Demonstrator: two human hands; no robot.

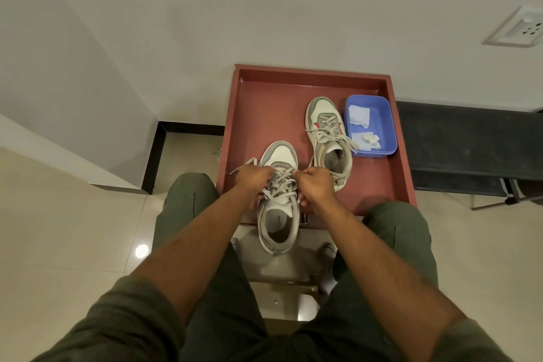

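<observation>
Notably, left hand [252, 182] and right hand [318, 184] each pinched laces [282, 185] on the near sneaker [279, 226]; heel overhung the red tabletop [264, 114], so a hard tug might drop it.

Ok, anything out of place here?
The near shoe overhangs the tray, heel out, while the left hand and right hand grip its laces. A lace of the far shoe reaches the tub.

Two sneakers [280, 156] [321, 109], one tray [264, 114], one blue tub [380, 117].
</observation>
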